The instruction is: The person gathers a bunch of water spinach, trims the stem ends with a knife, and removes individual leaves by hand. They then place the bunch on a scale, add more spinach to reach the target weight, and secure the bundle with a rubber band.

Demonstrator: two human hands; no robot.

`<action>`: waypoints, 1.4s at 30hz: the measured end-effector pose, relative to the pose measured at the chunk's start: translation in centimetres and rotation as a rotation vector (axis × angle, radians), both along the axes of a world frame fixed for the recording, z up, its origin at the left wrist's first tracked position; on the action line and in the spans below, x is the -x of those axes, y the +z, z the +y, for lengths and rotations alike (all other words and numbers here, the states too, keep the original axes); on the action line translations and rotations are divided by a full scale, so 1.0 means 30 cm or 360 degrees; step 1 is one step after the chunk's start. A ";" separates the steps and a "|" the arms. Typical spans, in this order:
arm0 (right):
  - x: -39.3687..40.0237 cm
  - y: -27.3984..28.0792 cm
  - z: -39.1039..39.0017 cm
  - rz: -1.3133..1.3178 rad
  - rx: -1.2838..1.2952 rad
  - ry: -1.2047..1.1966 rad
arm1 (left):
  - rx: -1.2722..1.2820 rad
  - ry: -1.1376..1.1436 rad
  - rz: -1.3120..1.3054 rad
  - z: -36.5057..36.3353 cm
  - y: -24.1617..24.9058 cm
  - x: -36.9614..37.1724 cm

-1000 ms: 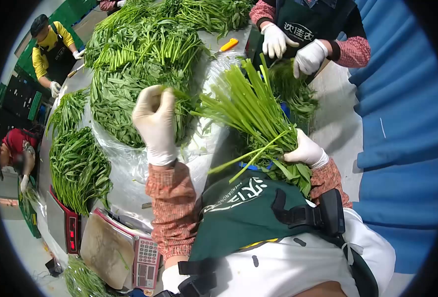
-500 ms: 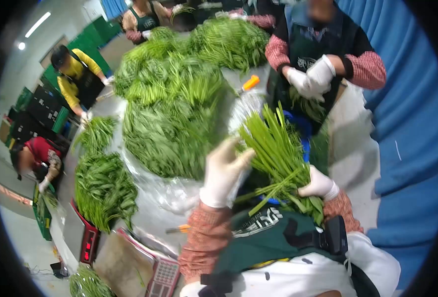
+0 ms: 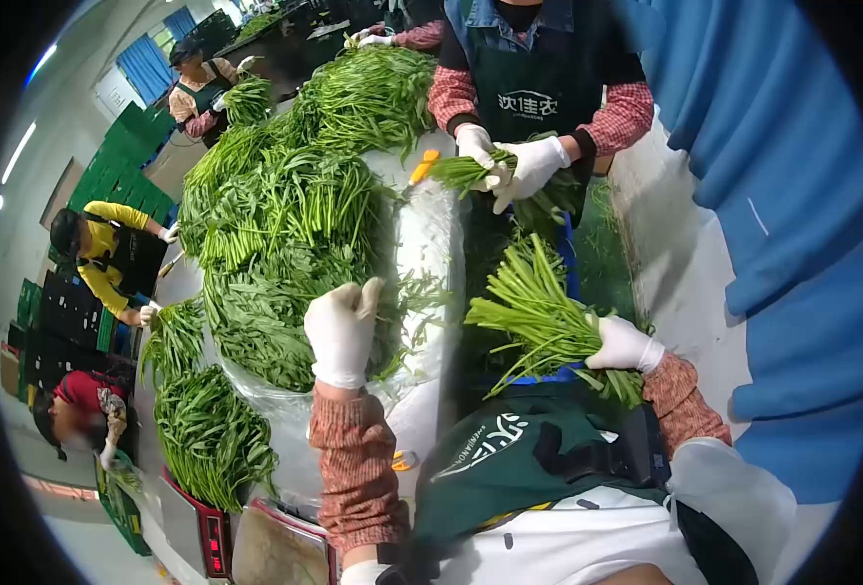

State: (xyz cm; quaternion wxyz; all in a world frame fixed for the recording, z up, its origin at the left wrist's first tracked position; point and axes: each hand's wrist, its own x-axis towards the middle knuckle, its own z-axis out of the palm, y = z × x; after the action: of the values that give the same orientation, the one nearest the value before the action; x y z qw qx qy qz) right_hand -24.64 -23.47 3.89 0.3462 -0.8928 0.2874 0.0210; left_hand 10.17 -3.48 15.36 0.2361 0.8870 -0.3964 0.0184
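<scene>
Bunch of bright green, long-stemmed leafy greens (image 3: pixel 534 317): in your right hand (image 3: pixel 625 345), white-gloved, above a blue plastic container (image 3: pixel 572 278) in front of your apron. Container mostly hidden; only bits of rim show. Long axis runs diagonally: pale stem ends fan up-left, away from you; leafy end points down-right, toward your lap, partly covered by your hand. Your right fingers close round the bunch; their tips are hidden behind the stems.

Your left hand (image 3: pixel 342 333), white-gloved, is raised, well apart from the bunch, fingers curled; can't tell if they pinch anything. It blocks part of the big dark-green leaf pile (image 3: pixel 285 327) on the table. Clear plastic sheet (image 3: pixel 430 234) beside the pile; orange-handled knife (image 3: pixel 424 166) at its far end, blade hard to make out. Opposite, a co-worker's white-gloved hands (image 3: pixel 534 166) hold greens. Flat-topped red-edged scale (image 3: pixel 280 546), bottom left, cut off by the frame.
</scene>
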 end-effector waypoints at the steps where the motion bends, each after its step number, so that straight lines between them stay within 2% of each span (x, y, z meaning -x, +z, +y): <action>1: 0.024 -0.022 -0.002 0.0027 -0.0039 -0.0068 | -0.0044 -0.0377 -0.0352 -0.025 0.019 0.024; 3: 0.061 -0.067 -0.003 -0.0068 -0.0232 -0.0184 | -0.0100 -0.0730 -0.0961 -0.114 -0.189 -0.025; 4: 0.072 -0.072 0.002 -0.0069 -0.0181 -0.0211 | -0.0261 -0.0702 -0.1087 -0.120 -0.180 -0.005; 8: 0.098 -0.072 0.010 -0.0060 -0.0209 -0.0361 | -0.0171 -0.0323 -0.0538 -0.230 0.094 -0.014; 10: 0.116 -0.072 0.010 -0.0053 -0.0254 -0.0408 | 0.0316 -0.0320 -0.0848 -0.295 0.196 0.020; 11: 0.122 -0.068 0.006 -0.0046 -0.0266 -0.0420 | 0.0360 -0.0508 -0.0815 -0.352 0.200 0.008; 13: 0.128 -0.072 -0.009 -0.0038 -0.0248 -0.0434 | -0.0368 -0.0525 -0.0841 -0.454 0.142 -0.017; 15: 0.139 -0.093 -0.023 -0.0039 -0.0197 -0.0444 | -0.0847 -0.0487 -0.0797 -0.505 0.024 -0.021; 16: 0.118 -0.044 -0.010 -0.0212 -0.0322 -0.0506 | -0.0929 -0.0517 -0.0540 -0.505 -0.029 -0.046; 17: 0.118 -0.048 -0.015 -0.0253 -0.0336 -0.0502 | -0.0829 -0.0517 -0.0475 -0.484 -0.107 -0.081; 19: 0.127 -0.076 -0.017 -0.0335 -0.0377 -0.0495 | -0.0627 -0.0534 -0.0471 -0.445 -0.162 -0.118; 21: 0.121 -0.075 -0.005 -0.0403 -0.0516 -0.0515 | -0.0232 -0.0504 -0.0100 -0.426 -0.261 -0.175; 22: 0.112 -0.045 0.004 -0.0405 -0.0546 -0.0520 | -0.0363 -0.0475 -0.0228 -0.420 -0.273 -0.181; 24: 0.080 -0.043 0.003 -0.0479 -0.0668 -0.0440 | -0.0292 -0.0447 -0.0173 -0.392 -0.258 -0.186; 25: 0.082 -0.066 0.001 -0.0543 -0.0771 -0.0392 | -0.0419 -0.0378 -0.0160 -0.385 -0.269 -0.210; 27: 0.065 -0.097 0.021 -0.0499 -0.0868 -0.0360 | -0.0210 -0.0487 -0.0351 -0.295 -0.159 -0.197; 29: 0.056 -0.125 0.018 -0.0295 -0.0756 -0.0255 | -0.0137 -0.0413 -0.0462 -0.223 -0.110 -0.210; 32: -0.016 -0.054 0.023 -0.0172 -0.0842 -0.0163 | -0.0028 -0.0197 -0.0384 -0.053 0.029 -0.257; 33: -0.043 -0.025 0.030 -0.0157 -0.0858 -0.0116 | -0.0118 -0.0012 -0.0333 0.001 0.059 -0.294; 35: -0.120 0.009 0.070 -0.0150 -0.0878 -0.0025 | 0.0077 0.0136 -0.0480 0.188 0.083 -0.365; 39: -0.254 0.073 0.163 -0.0115 -0.1059 0.0069 | -0.0033 0.0612 -0.0540 0.596 0.201 -0.470; 42: -0.355 0.104 0.230 -0.0033 -0.1080 0.0172 | -0.0036 0.0845 -0.0830 0.934 0.227 -0.581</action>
State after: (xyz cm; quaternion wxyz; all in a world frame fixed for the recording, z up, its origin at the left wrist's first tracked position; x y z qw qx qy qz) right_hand -13.99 -16.57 7.01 0.6248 -0.7408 0.2129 0.1245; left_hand 27.60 24.53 22.16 0.1045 0.9270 -0.1995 0.3000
